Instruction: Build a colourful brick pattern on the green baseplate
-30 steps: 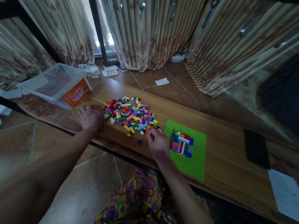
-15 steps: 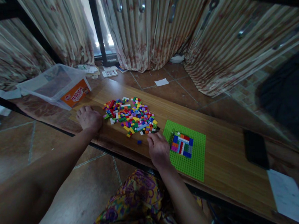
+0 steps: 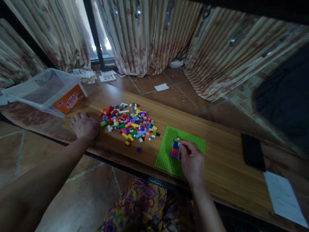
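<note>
My left hand (image 3: 85,126) lies on the wooden tabletop, fingers spread and stretched out, just left of a pile of small coloured building bricks (image 3: 129,121). Over the green baseplate (image 3: 163,162), my right hand (image 3: 193,162) is closed in a pinch at the multicoloured brick build (image 3: 175,150). Its fingertips touch or hover at the top of the build; whatever they hold is too small or hidden. Blue, orange, purple and red bricks show at the build's left side, and the hand covers the rest. A single blue brick (image 3: 138,149) lies in front of the pile.
A clear plastic tub (image 3: 45,92) with an orange label stands at the left end of the wooden table (image 3: 221,161). To the right lie a black phone (image 3: 252,151) and a white sheet of paper (image 3: 285,198). Striped curtains (image 3: 150,36) hang beyond the table.
My right hand has moved right from the near edge of the brick pile to the build on the baseplate. My left hand stays on the table. The view has shifted slightly.
</note>
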A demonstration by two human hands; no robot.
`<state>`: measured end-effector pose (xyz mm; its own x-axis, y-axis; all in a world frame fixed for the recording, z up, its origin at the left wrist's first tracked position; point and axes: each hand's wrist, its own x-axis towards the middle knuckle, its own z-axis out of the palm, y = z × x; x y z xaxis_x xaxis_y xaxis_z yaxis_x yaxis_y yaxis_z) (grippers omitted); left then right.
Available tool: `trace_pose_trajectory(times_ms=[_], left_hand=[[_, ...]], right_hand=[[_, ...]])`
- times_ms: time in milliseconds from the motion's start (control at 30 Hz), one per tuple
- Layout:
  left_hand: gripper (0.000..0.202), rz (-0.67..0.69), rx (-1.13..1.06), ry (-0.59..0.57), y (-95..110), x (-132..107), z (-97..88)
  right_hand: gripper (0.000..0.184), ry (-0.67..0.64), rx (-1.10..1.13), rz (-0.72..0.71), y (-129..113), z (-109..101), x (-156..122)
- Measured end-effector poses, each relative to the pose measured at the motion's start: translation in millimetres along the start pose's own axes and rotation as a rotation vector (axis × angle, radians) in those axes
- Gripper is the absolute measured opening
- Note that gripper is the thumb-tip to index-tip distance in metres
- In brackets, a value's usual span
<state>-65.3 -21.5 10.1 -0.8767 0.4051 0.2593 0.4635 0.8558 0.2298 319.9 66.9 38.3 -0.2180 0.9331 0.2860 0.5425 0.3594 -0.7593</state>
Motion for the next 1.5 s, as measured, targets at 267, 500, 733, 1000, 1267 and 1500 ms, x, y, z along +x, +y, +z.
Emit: trace_pose_trajectory(times_ms=[267, 500, 733, 1000, 1267, 1500], left_hand=[[0.035, -0.001, -0.001, 0.004, 0, 1, 1.5], [0.036, 0.002, -0.007, -0.012, 1, 0, -2.0], [0.037, -0.006, -0.001, -0.023, 3, 0, -3.4], [0.034, 0.005, -0.003, 0.01, -1, 2, 2.6], [0.033, 0.02, -0.007, 0.008, -1, 2, 1.8], [0.036, 0.005, 0.001, -0.002, 1, 1, 0.1]], right_hand=[[0.029, 0.053, -0.048, 0.069, 27, -2, 18], [0.027, 0.038, -0.088, 0.01, 25, 3, 23], [0.024, 0.03, -0.104, -0.004, 28, 6, 26], [0.024, 0.02, -0.107, -0.015, 31, 9, 28], [0.024, 0.012, -0.126, -0.034, 32, 10, 28], [0.025, 0.002, -0.129, -0.034, 32, 11, 28]])
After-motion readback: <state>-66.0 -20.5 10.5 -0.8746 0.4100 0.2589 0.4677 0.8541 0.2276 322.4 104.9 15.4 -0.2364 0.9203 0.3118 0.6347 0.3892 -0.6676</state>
